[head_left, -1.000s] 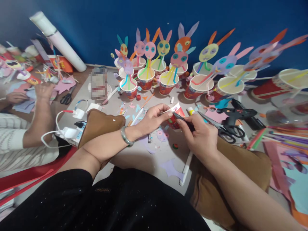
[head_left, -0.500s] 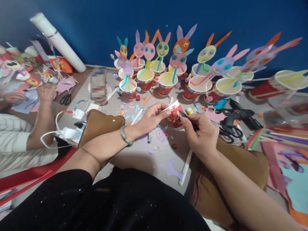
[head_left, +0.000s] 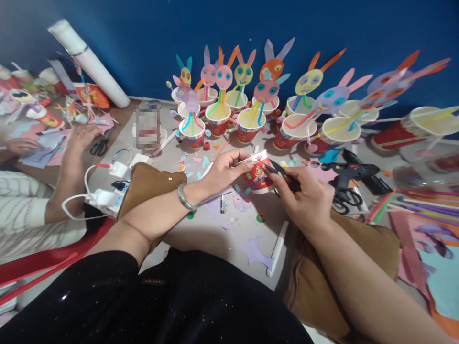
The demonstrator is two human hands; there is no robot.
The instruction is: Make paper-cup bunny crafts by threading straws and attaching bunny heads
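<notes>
My left hand [head_left: 231,167] grips a red paper cup [head_left: 258,177] with a printed cartoon figure, its thumb over the white rim. The cup is tilted slightly. My right hand [head_left: 310,196] is closed around what look like black scissors [head_left: 275,169], mostly hidden by the fingers. Their dark pointed tip meets or nearly meets the cup's right side; I cannot tell whether it pierces the paper. Below the cup, a small purple paper face [head_left: 242,202] and a purple paper scrap [head_left: 256,252] lie on the table.
Several cups with paper rabbit heads, such as this yellow one [head_left: 309,81], stand along the blue wall. A black glue gun [head_left: 353,169] and black-handled scissors [head_left: 346,199] lie at right. White chargers [head_left: 107,197] sit at left, near a co-worker's hand [head_left: 84,136].
The cup has turned more upright and dropped slightly in my left hand. My right hand has shifted a little right, with the dark tip still at the cup. The co-worker's hand has moved right.
</notes>
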